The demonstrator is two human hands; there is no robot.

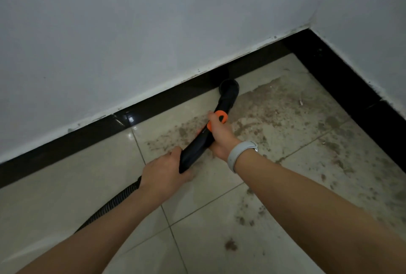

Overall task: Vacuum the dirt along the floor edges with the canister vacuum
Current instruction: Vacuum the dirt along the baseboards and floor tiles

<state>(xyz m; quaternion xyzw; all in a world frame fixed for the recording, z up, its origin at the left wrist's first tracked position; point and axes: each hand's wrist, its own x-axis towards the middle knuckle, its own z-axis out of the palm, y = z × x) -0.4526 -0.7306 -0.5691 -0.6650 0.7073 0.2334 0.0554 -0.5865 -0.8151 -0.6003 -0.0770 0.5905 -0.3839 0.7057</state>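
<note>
**Edge pass in progress, nozzle at baseboard**

Hose point(114, 202) trails off left. Left hand point(164, 172) has its fingers wrapped round the rear of the black wand point(197, 146); right hand point(219, 137) grasps it near the orange collar point(219, 117). Both arms extended, wand angled down. Nozzle point(229, 86) sits against the baseboard point(153, 103). Dirt point(285, 108) lies right, toward the corner; next move is probably a sweep rightward, hugging the edge.

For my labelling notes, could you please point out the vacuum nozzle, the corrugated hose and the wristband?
vacuum nozzle point(229, 85), head view, round open mouth.
corrugated hose point(114, 201), head view, ribbed middle stretch.
wristband point(238, 152), head view, grey strap.
</note>
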